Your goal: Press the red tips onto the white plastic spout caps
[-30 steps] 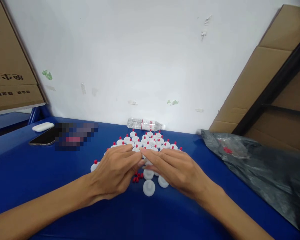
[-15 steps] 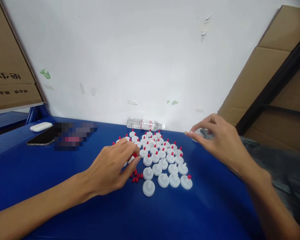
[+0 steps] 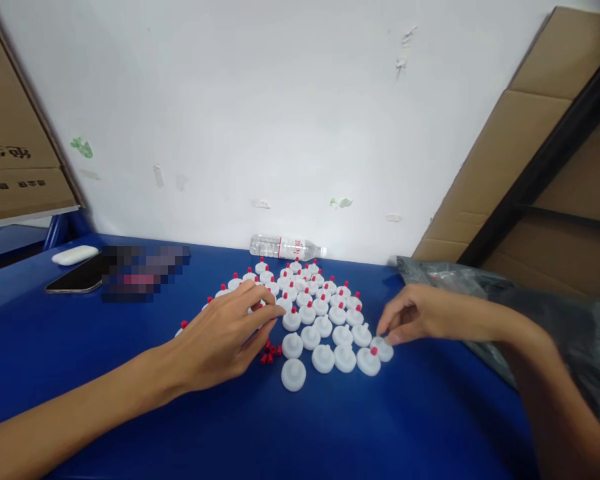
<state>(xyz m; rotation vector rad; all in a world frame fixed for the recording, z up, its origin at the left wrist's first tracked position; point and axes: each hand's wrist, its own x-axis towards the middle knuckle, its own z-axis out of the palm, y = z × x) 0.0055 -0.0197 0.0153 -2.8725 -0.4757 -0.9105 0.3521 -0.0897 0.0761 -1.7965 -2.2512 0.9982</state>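
Many white round nozzle lids (image 3: pixel 323 359) stand on the blue table, most tipped with small red caps, several near the front without one. My right hand (image 3: pixel 405 317), at the right edge of the group, pinches another white nozzle lid (image 3: pixel 382 349) by its top, beside a red-tipped one. Over the left part of the group is my left hand (image 3: pixel 235 327), its thumb and fingertips drawn together. Whatever lies between those fingertips is hidden. Just below them lies a small pile of loose red caps (image 3: pixel 271 353).
A clear plastic bottle (image 3: pixel 287 247) lies against the white wall. A phone (image 3: pixel 77 275), a white case (image 3: pixel 75 255) and a blurred-out item rest at the left. Dark plastic sheeting (image 3: pixel 530 320) and cardboard (image 3: pixel 500 153) are on the right; a printed carton (image 3: pixel 20 133) stands at far left.
My right hand has come down and toward me from the table's back right, bringing a white nozzle lid to the group's right edge. My left hand has stayed nearly in place.
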